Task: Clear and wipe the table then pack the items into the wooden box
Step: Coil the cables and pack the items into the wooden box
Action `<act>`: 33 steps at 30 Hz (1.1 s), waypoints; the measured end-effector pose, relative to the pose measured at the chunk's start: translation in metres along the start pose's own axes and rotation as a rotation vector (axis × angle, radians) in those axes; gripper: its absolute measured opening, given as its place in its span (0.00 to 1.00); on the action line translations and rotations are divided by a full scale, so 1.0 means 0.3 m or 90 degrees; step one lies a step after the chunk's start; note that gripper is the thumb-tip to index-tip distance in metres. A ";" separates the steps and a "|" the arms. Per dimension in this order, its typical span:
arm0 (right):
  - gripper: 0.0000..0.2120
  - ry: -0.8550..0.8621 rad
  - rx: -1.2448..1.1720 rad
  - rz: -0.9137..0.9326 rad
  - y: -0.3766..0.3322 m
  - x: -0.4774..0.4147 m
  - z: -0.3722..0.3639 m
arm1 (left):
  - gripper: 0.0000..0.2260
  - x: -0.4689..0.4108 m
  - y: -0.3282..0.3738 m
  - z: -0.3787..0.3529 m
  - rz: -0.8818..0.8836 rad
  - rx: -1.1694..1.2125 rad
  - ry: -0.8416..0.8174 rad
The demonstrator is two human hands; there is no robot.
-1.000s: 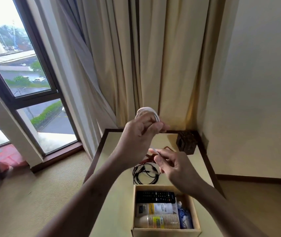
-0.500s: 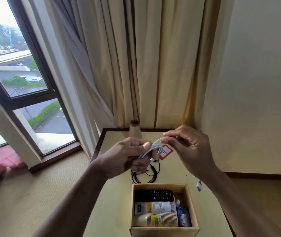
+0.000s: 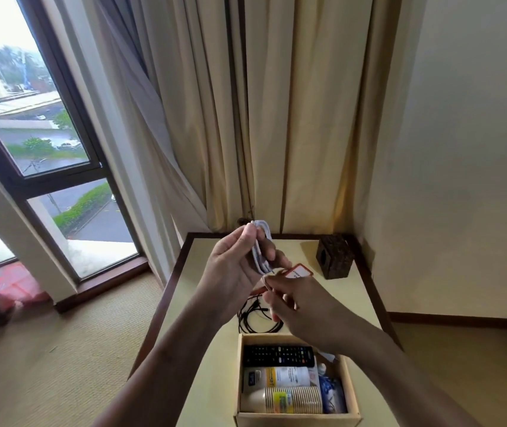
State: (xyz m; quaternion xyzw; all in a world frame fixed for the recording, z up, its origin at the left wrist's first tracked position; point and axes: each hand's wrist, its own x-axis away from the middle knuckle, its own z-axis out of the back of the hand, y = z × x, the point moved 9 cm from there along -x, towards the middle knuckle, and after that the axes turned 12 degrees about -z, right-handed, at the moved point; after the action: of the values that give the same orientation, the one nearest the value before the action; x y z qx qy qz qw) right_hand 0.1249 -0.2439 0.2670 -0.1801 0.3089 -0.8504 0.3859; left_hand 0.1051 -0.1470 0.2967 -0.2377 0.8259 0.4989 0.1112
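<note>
Above the pale yellow table (image 3: 215, 359), the left hand (image 3: 233, 272) grips a coiled white cable (image 3: 259, 251), fingers closed round the loops. Just below, the right hand (image 3: 295, 306) pinches the cable's loose end between thumb and fingertips. On the tabletop lie a tangled black cord (image 3: 256, 318) and, nearer, the open wooden box (image 3: 350, 389) holding a black remote control (image 3: 276, 355), a lotion tube (image 3: 276, 376) and stacked paper cups (image 3: 286, 399). A dark woven box (image 3: 334, 256) sits in the far corner.

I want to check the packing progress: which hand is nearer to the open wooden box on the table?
Right. The right hand hovers just above the far edge of the open wooden box; the left hand is higher and farther back, holding a coiled white cable.
</note>
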 end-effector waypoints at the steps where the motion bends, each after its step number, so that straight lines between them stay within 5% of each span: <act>1: 0.08 -0.008 0.005 -0.007 0.006 0.003 0.011 | 0.13 -0.004 0.003 0.004 -0.010 -0.062 -0.007; 6: 0.11 0.012 -0.057 -0.012 0.015 0.051 0.123 | 0.19 -0.020 0.021 0.044 -0.008 -0.305 -0.057; 10: 0.09 0.099 -0.031 0.116 -0.025 0.079 0.228 | 0.19 0.004 -0.021 0.071 0.085 -0.358 -0.071; 15: 0.06 0.202 -0.092 0.195 -0.060 0.070 0.270 | 0.19 0.059 -0.089 0.007 0.190 -0.224 -0.162; 19: 0.09 0.287 -0.263 0.150 -0.010 0.045 0.282 | 0.16 0.076 -0.112 -0.063 0.227 -0.021 -0.140; 26: 0.15 0.101 -0.581 -0.034 0.051 0.003 0.182 | 0.15 0.045 -0.111 -0.057 0.245 0.139 0.010; 33: 0.13 0.031 -0.750 -0.157 0.091 -0.009 0.169 | 0.13 0.033 -0.093 -0.024 0.194 -0.034 0.014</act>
State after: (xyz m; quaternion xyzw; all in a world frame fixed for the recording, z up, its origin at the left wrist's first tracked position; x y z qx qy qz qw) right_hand 0.1692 -0.2753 0.2864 -0.3784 0.7139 -0.5784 0.1123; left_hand 0.1110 -0.1671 0.2744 -0.1179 0.8399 0.5294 0.0188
